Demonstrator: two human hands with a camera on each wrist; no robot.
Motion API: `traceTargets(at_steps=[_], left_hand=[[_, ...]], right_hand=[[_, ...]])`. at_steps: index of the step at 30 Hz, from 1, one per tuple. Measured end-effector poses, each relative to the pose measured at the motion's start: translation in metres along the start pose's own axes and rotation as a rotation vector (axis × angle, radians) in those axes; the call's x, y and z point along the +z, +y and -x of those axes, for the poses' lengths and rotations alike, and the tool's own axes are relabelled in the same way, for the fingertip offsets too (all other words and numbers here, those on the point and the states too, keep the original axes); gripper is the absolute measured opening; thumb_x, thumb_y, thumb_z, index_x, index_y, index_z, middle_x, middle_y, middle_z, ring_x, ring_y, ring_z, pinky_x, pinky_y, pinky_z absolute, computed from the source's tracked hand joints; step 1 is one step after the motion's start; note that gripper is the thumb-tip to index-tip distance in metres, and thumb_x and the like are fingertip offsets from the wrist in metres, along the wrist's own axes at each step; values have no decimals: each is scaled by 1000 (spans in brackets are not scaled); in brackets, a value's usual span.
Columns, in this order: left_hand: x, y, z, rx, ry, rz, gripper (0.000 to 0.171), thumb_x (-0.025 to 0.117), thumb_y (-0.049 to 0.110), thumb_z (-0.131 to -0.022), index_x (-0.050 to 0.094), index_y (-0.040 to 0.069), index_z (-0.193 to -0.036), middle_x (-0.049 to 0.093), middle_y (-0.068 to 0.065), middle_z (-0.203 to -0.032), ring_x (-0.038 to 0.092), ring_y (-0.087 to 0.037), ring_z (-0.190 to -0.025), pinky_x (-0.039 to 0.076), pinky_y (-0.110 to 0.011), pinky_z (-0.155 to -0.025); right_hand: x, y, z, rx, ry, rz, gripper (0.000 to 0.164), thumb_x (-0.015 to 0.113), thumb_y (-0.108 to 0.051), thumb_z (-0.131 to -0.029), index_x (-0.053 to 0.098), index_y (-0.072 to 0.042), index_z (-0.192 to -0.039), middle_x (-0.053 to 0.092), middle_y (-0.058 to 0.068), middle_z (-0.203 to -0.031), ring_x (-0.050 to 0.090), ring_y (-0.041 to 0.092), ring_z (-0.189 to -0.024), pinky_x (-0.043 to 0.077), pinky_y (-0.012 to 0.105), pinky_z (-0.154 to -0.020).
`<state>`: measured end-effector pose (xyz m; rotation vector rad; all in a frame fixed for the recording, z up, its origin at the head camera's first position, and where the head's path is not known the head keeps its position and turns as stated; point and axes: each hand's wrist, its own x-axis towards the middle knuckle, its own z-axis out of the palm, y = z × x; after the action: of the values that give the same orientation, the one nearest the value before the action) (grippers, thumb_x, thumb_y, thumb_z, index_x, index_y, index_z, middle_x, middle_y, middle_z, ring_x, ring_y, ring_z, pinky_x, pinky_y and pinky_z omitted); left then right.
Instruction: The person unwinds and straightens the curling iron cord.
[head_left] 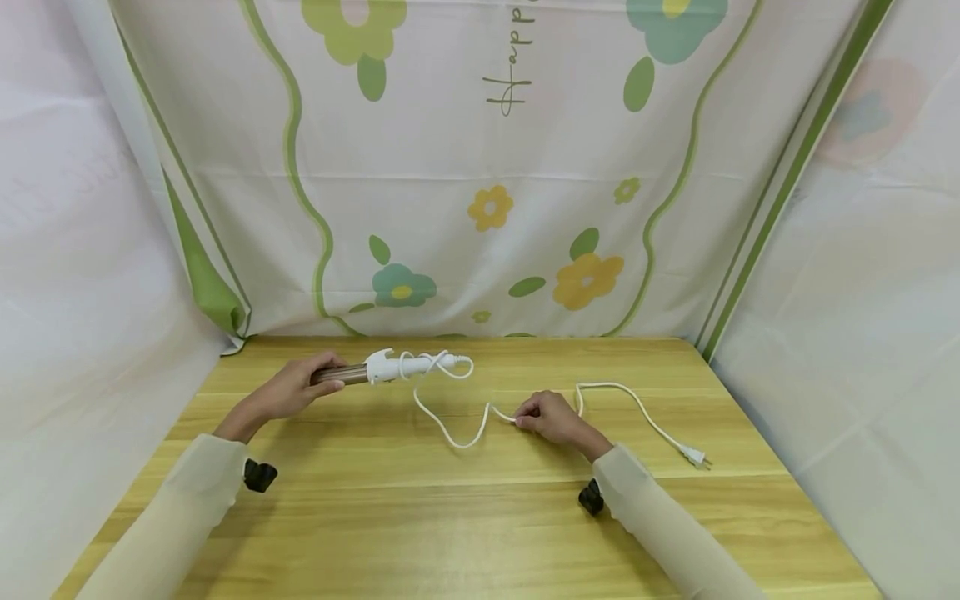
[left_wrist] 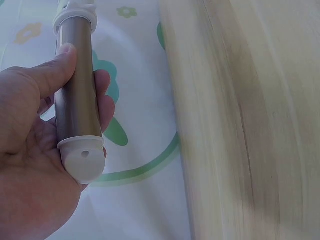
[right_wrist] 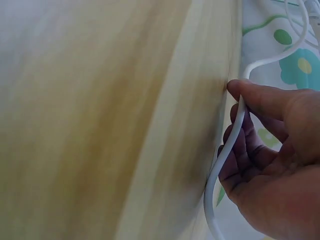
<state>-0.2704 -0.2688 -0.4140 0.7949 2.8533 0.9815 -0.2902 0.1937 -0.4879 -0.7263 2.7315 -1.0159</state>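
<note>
Curling iron (head_left: 382, 369): long axis left–right, handle (head_left: 420, 366) pointing right, cord (right_wrist: 212, 179) looped about it. Left hand (head_left: 288, 390) grips barrel (head_left: 352, 374); right hand (head_left: 553, 417) pinches cord. Plug (head_left: 693, 455) farther right.

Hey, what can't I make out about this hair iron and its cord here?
Head: the tip of the barrel, hidden by the left hand.
Left wrist: most of the white handle, cut off by the top edge.
Right wrist: the cord's lower run, cut off by the bottom edge.
Head: a stretch of cord, covered by the right hand.
Head: any lettering on the plug, too small.
</note>
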Motion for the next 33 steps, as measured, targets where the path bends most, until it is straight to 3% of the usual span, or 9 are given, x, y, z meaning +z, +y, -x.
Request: traceTargets(at_steps=[8, 22, 24, 28, 33], left_hand=[[2, -1, -1, 10, 0, -2, 20, 58, 24, -100, 58, 14, -117, 63, -2, -99, 53, -13, -80, 44, -28, -70], [2, 0, -2, 18, 3, -15, 20, 59, 24, -100, 58, 14, -117, 63, -1, -98, 53, -12, -79, 43, -28, -70], [2, 0, -2, 14, 0, -11, 20, 59, 24, -100, 58, 13, -117, 63, -1, -98, 52, -12, -79, 43, -28, -70], [2, 1, -1, 8, -3, -7, 20, 59, 24, -100, 58, 14, -117, 63, -2, -98, 53, -12, -79, 43, -28, -70], [1, 1, -1, 15, -2, -2, 19, 58, 24, -100, 58, 14, -116, 63, -2, -98, 53, -12, -80, 43, -28, -70]], right_hand=[[7, -6, -6, 59, -24, -42, 5, 77, -12, -86, 76, -8, -88, 69, -3, -78, 56, 8, -68, 46, 23, -61], [14, -18, -11, 63, -37, -22, 4, 75, -10, -88, 74, -8, -85, 68, -3, -77, 57, 7, -69, 47, 22, -63], [14, -21, -11, 46, -50, -29, 1, 73, -6, -88, 73, -6, -88, 68, -1, -79, 58, 7, -71, 48, 22, -64], [17, -32, -12, 6, -37, -11, 16, 62, 2, -89, 71, -4, -100, 68, 3, -91, 61, 12, -82, 50, 25, -73], [26, -53, -14, -86, 35, -49, 22, 56, -2, -97, 68, -1, -115, 68, 9, -109, 63, 20, -99, 53, 37, -87]])
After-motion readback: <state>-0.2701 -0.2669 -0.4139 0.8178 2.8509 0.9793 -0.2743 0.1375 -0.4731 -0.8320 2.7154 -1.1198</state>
